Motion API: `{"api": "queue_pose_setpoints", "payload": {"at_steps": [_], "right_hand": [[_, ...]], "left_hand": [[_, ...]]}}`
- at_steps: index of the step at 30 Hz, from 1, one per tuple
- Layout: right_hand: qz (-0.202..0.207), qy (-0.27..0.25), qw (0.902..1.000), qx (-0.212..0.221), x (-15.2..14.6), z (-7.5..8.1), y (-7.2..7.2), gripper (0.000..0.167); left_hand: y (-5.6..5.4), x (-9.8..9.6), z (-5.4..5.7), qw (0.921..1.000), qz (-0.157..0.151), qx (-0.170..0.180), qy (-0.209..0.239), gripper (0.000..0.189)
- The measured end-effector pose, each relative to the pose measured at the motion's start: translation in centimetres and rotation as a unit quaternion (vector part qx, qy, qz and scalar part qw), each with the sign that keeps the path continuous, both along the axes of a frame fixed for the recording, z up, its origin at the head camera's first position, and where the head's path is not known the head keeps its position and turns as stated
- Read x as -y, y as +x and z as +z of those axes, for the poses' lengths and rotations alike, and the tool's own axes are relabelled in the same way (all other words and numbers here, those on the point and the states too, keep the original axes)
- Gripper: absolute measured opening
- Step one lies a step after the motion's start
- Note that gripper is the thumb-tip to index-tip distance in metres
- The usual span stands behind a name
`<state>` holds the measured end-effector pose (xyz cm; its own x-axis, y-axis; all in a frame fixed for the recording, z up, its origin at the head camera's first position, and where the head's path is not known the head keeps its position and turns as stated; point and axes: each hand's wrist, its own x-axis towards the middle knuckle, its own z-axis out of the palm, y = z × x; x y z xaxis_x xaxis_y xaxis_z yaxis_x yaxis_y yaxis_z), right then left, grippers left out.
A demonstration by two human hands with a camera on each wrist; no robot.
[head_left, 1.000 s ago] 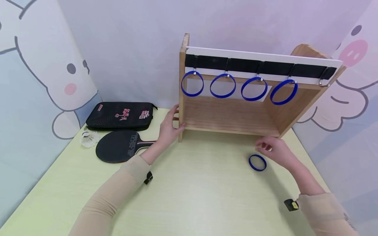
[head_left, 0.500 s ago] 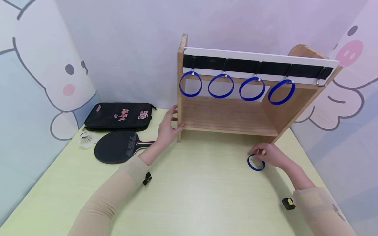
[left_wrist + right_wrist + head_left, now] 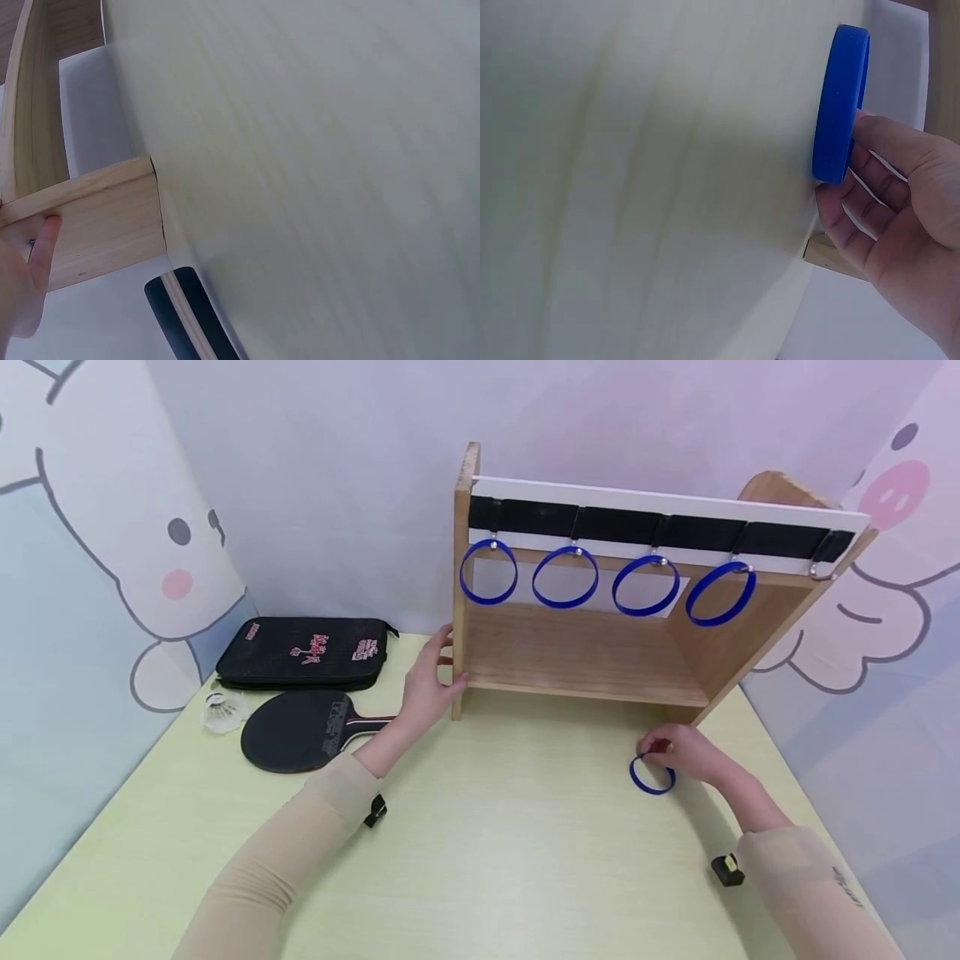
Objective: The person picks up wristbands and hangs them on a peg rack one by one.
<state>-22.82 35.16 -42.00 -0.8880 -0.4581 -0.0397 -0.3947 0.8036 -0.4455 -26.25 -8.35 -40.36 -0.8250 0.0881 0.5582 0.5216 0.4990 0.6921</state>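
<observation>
My left hand [image 3: 426, 692] grips the left side panel of a wooden shelf [image 3: 577, 652], thumb at its front edge and fingers along the outer side. On the table before the shelf's right end lies a blue silicone wristband [image 3: 841, 105]. My right hand [image 3: 686, 752] pinches the far part of that band, which still looks flat on the tabletop. Several matching blue wristbands [image 3: 487, 602] hang from hooks on the shelf's white and black front strip [image 3: 618, 525]. The rightmost hook [image 3: 823, 575] carries no band.
To the left lie a black table tennis paddle [image 3: 292, 732], a black zipped case [image 3: 303, 652] and a white shuttlecock [image 3: 222, 712]. The paddle's handle points toward my left wrist. Patterned cloth walls [image 3: 337, 485] enclose the table [image 3: 495, 860].
My right hand has come down and toward me from the shelf's lower right corner to the loose wristband, and its fingers now pinch it. My left hand stays on the side panel.
</observation>
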Motion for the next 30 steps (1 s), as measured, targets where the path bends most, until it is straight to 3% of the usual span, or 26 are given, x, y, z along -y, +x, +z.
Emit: {"api": "queue_pose_setpoints", "payload": {"at_steps": [13,19,30], "right_hand": [[-0.001,-0.011,0.9999,-0.013,0.3,0.7,1.1,0.007],[-0.002,-0.011,0.9989,-0.045,-0.2,1.0,1.7,0.012],[-0.024,-0.008,0.9977,-0.064,-0.1,3.2,2.1,0.008]], "left_hand": [[0.1,-0.3,0.1,1.0,-0.003,0.002,0.001,0.08],[0.1,-0.4,0.1,0.9999,-0.003,0.01,-0.004,0.08],[0.2,-0.1,0.0,0.9999,0.009,0.01,-0.001,0.081]]}}
